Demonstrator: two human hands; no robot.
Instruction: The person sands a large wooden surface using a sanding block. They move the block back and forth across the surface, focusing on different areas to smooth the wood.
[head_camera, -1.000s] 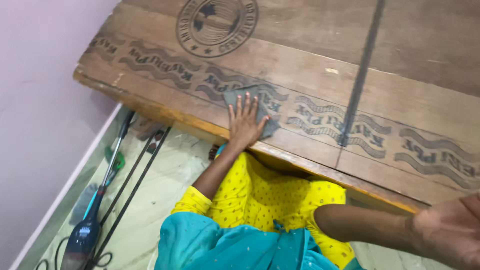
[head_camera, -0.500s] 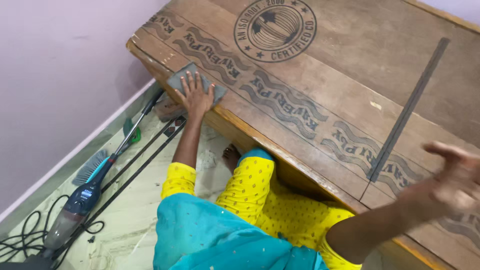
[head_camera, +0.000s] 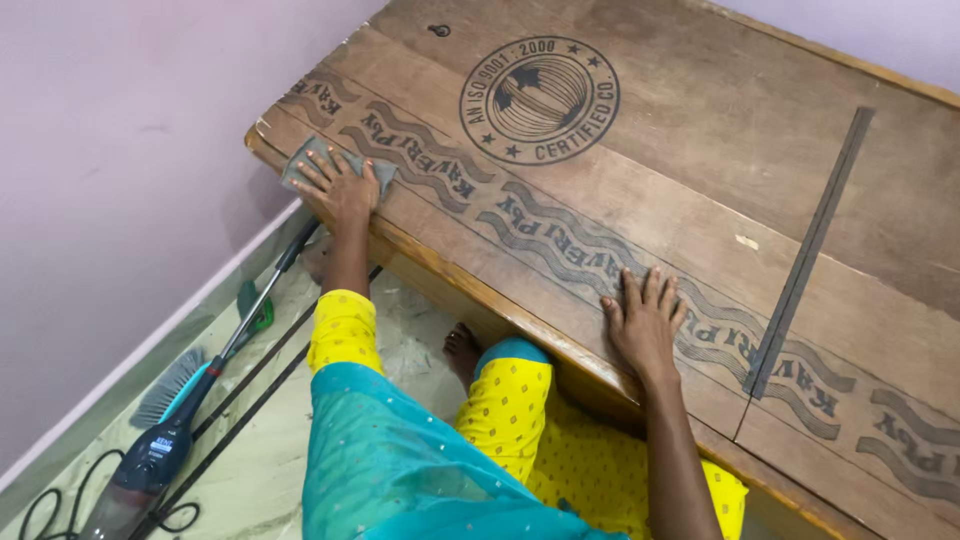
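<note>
A stick vacuum (head_camera: 150, 462) is lying on the marble floor (head_camera: 260, 470) by the lilac wall (head_camera: 110, 180). The left hand (head_camera: 343, 190) is pressing flat, fingers spread, on a grey cloth (head_camera: 310, 160) at the wooden bench's (head_camera: 720, 130) left corner, the cloth's long axis running along the front edge. The right hand (head_camera: 643, 322) is resting open and flat on the planks, grasping nothing.

Cloth (head_camera: 318, 160) under left hand (head_camera: 342, 190) at board (head_camera: 700, 170) corner, right hand (head_camera: 642, 325) flat near front edge

Pale lilac wall (head_camera: 120, 150), marbled stone floor (head_camera: 270, 450), stick vacuum (head_camera: 150, 460) lying alongside
</note>
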